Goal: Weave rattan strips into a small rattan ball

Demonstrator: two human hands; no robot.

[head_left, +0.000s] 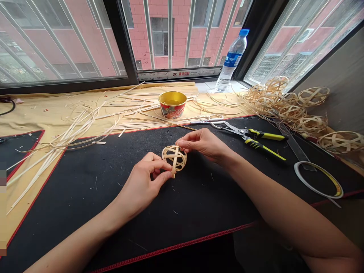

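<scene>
The left hand (pixel 139 187) and the right hand (pixel 206 144) are both partly closed. Their fingers hold a small round woven ball (pixel 174 158) between them. The ball is made of flat pale strips, and one strip end (pixel 173 173) pokes out at the bottom. It is held over a black mat (pixel 85 216). Yellow-handled snips (pixel 250 138) lie to the right. Far off sit a red and gold bowl (pixel 172 104), loose strips (pixel 71 129), and more woven balls (pixel 284 108).
</scene>
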